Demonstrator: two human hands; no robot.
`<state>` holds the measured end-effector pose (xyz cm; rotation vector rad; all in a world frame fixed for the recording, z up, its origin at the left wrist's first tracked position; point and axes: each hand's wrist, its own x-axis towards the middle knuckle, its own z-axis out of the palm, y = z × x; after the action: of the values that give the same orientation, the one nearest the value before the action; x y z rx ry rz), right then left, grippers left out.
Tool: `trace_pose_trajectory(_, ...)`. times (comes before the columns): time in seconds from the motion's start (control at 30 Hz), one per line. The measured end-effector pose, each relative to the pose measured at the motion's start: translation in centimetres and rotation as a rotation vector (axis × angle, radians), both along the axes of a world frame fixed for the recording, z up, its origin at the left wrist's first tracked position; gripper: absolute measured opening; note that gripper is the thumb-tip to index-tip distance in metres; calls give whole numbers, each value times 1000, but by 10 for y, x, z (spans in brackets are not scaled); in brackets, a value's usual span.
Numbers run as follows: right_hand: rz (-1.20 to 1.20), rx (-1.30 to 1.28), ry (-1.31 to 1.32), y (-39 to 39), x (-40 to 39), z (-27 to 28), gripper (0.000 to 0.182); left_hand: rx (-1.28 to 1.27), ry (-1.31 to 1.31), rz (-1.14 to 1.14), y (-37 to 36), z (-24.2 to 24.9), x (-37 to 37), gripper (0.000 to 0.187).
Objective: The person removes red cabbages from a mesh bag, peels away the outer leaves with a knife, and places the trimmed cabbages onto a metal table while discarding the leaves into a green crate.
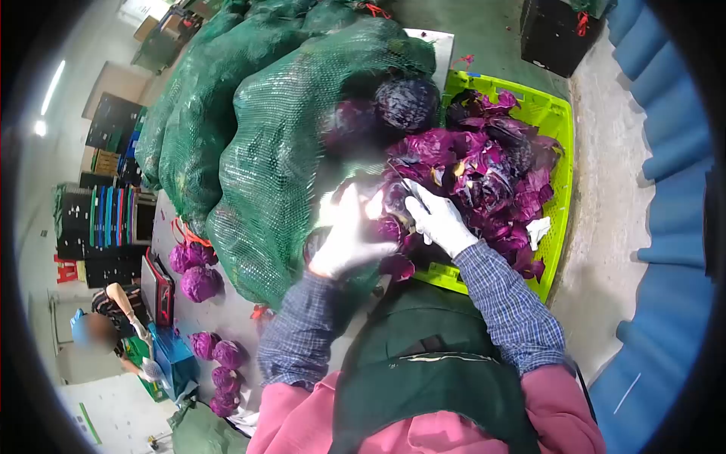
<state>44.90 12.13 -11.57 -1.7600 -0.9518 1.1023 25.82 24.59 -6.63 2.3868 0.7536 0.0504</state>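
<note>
A red cabbage (393,198) sits between my two white-gloved hands, in front of the green mesh sack. My left hand (346,240) is curved against its left and near side, partly washed out by glare. From the right, my right hand (445,221) reaches to the cabbage with its fingers closed around a thin, knife-like tool (406,184), mostly hidden by the glove. Loose purple leaves (491,178) fill a yellow-green crate (558,227) beside my right hand. More cabbages, including a dark whole one (407,104), lie at the mouth of the mesh sack (280,144).
Several trimmed cabbages (201,284) lie on the table at left. Another person (125,318) works there beside a blue bin (175,363). A black box (561,34) stands on the floor beyond the crate, and blue curtains (673,227) hang at right.
</note>
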Motion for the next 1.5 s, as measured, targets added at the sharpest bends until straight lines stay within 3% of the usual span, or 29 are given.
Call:
trace_pose_trajectory(0.07, 37, -48, -255, -4, -6, -1, 56, 270, -64, 118, -10, -37, -2, 140)
trace_pose_trajectory(0.17, 80, 39, -634, -12, -14, 19, 56, 170, -158, 243, -27, -31, 12, 138)
trace_pose_trajectory(0.2, 85, 139, -677, -14, -16, 12, 57, -65, -163, 326, -30, 0, 25, 127)
trace_pose_trajectory(0.3, 207, -47, -724, -12, -14, 22, 59, 222, -142, 263, -31, 3, 29, 105)
trace_pose_trajectory(0.4, 221, -80, -778, -4, -11, 22, 59, 359, -188, 221, -25, -6, 33, 102)
trace_pose_trajectory(0.47, 200, -70, -843, 7, -6, 24, 54, 32, -281, 238, -15, -6, 41, 92)
trace_pose_trajectory(0.57, 126, 64, -1052, 24, 7, 10, 42, 120, -220, 263, -13, -14, 53, 83)
trace_pose_trajectory(0.73, 181, -156, -867, 38, 18, 28, 32, 232, -274, 175, -15, -24, 54, 91)
trace_pose_trajectory(0.77, 190, -138, -816, 38, 21, 25, 36, 279, -283, 145, -16, -25, 55, 94)
trace_pose_trajectory(0.8, 185, -105, -806, 38, 22, 22, 38, 198, -113, 299, -23, -20, 56, 105)
trace_pose_trajectory(0.9, 162, -81, -736, 41, 29, 25, 46, 272, -76, 317, -26, -35, 57, 110)
trace_pose_trajectory(0.93, 121, -167, -782, 52, 49, -1, 49, 177, -33, 272, -27, -27, 56, 113)
trace_pose_trajectory(0.97, 80, -252, -823, 55, 71, -25, 53, 305, -162, 232, -40, -30, 48, 106)
trace_pose_trajectory(1.0, 106, -362, -746, 42, 79, -6, 54, 447, -281, 195, -53, -32, 41, 99)
trace_pose_trajectory(1.03, 72, -417, -655, 36, 86, 5, 56, 495, -270, 163, -65, -16, 37, 102)
trace_pose_trajectory(1.07, 34, -472, -569, 29, 92, 16, 59, 374, -187, 117, -67, -6, 34, 118)
trace_pose_trajectory(1.13, -74, -379, -323, 19, 80, 11, 58, 315, -192, 271, -68, -27, 27, 130)
trace_pose_trajectory(1.23, -131, -129, -91, 2, 46, 14, 50, 233, -152, 334, -55, -19, 20, 131)
trace_pose_trajectory(1.3, -188, -102, -20, -11, 14, 32, 51, 122, -127, 337, -47, -17, 18, 133)
trace_pose_trajectory(1.4, -83, 60, -412, -27, -15, 24, 54, 187, -127, 264, -39, -19, 13, 136)
trace_pose_trajectory(1.5, -9, -25, -513, -26, -31, 21, 57, 251, -95, 232, -37, -25, 9, 136)
